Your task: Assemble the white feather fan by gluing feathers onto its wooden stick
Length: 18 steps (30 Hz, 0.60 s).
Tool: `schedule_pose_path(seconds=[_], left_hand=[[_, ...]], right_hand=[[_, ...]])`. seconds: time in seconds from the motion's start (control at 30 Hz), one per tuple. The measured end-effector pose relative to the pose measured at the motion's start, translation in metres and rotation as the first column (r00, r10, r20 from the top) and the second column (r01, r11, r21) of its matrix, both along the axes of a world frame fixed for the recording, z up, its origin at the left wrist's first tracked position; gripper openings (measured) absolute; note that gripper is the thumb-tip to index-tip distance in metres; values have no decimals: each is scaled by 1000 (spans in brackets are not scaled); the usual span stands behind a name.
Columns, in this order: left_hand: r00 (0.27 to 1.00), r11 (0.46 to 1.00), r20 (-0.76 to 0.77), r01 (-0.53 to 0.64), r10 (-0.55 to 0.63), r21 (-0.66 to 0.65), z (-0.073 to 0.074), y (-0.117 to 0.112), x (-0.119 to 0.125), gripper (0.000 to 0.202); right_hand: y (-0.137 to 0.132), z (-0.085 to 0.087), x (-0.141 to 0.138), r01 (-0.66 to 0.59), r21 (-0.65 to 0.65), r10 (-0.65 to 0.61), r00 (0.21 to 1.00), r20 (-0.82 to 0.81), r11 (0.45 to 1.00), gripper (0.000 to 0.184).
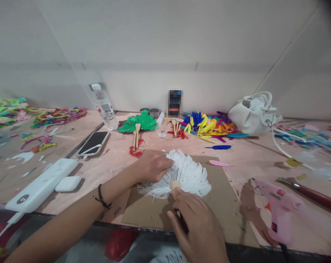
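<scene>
A white feather fan (191, 171) lies spread on a sheet of brown cardboard (146, 212). Its short wooden handle piece (175, 184) sits at the centre of the feathers, pointing towards me. My right hand (196, 215) is closed around the lower part of the handle, with the fingertips near the feather roots. From the left, my left hand (156, 166) reaches over the fan's upper left side with its fingers pinched together. Whatever is between those fingertips is hidden.
To the right are a pink glue gun (280, 208) and a red-handled tool (315, 195). A green fan (139, 122), coloured feathers (206, 126) and a white bag (250, 117) stand behind. On the left are a phone (94, 143), a water bottle (106, 109) and a power bank (42, 184).
</scene>
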<state>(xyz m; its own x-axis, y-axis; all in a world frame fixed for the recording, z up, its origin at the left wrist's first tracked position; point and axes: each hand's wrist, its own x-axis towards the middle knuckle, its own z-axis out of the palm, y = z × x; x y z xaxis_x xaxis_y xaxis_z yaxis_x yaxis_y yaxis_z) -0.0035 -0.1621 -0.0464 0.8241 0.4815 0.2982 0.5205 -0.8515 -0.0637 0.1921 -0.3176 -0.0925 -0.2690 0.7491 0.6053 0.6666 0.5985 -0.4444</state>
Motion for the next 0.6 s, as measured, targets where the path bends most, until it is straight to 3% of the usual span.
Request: schedule_pose_path(seconds=[0.3,0.6], left_hand=[[996,999,-93,-7,3,-38,3,-2,6,22],[999,999,-54,-8,5,-45,4,-3,9,23]], right_hand=[[0,0,-1,11,-8,-11,1000,-8,1000,5],[-1,-2,-1,-10,-46,9,999,-36,999,6]])
